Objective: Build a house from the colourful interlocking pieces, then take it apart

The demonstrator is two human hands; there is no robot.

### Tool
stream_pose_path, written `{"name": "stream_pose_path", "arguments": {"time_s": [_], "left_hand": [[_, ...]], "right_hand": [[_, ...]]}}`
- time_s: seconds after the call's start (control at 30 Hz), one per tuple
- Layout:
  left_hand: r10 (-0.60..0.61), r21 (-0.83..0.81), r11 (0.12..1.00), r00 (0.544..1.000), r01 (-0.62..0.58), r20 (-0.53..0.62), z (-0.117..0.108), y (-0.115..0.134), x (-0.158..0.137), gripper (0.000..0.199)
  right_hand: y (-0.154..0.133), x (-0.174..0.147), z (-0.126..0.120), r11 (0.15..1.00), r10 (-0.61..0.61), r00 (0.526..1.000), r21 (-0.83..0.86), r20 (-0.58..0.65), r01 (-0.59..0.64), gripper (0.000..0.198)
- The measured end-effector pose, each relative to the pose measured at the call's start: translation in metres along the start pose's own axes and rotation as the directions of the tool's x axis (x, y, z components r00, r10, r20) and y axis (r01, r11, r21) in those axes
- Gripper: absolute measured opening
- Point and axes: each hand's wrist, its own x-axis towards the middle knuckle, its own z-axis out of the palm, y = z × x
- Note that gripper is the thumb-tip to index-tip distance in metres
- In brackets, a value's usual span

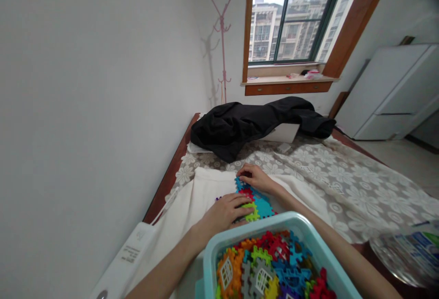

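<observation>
The right hand (255, 176) pinches the far blue edge of joined plastic jigsaw tiles (263, 207) on white cloth (212, 181); the left hand's (224, 210) fingers lie slightly spread over them, grip unclear. Nearer sits a light-blue tub (295, 217) of loose tiles (262, 276). Print on a white corded device (132, 249) and a clear bottle's (404, 248) green-blue label is illegible.

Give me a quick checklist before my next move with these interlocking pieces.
1. Left hand at the work: ok, resting by the lime green piece.
2. Right hand at the work: ok, fingertips at the blue pieces' far end.
3. Spare pieces close by: ok, many in the light blue bin.
4. Smooth surface: not ok, the white cloth has folds.
5. All joints fully seated: cannot tell, hands cover some.
</observation>
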Motion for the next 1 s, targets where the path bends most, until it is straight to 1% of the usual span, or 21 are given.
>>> {"name": "stream_pose_path", "arguments": {"time_s": [0.13,0.3,0.57,0.87,1.0], "left_hand": [[-0.01,-0.011,1.0,1.0,0.009,-0.005,-0.0049,0.0054,0.0011,0.04],[-0.027,-0.04,0.999,1.0,0.027,-0.008,-0.0022,0.0052,0.0003,0.039],[-0.027,-0.046,0.999,1.0,0.027,-0.005,0.0008,0.0045,-0.0017,0.041],[-0.035,-0.075,0.997,0.999,0.034,-0.014,0.0002,0.0051,-0.0005,0.04],[-0.038,-0.069,0.997,0.999,0.037,-0.018,0.0018,0.0043,-0.0007,0.04]], "right_hand": [[0.0011,-0.0007,0.0012,1.0,0.025,0.999,0.01,-0.021,-0.025,0.013],[-0.0023,-0.0022,0.0001,0.999,0.032,0.999,0.002,-0.04,-0.032,0.012],[-0.0085,-0.0028,-0.0016,0.997,-0.053,0.999,-0.048,0.0,0.053,0.012],[-0.002,-0.0056,0.0002,0.985,-0.12,0.993,-0.127,0.014,0.121,0.016],[-0.004,-0.0063,-0.0005,0.98,-0.137,0.99,-0.139,0.036,0.141,0.018]]}}
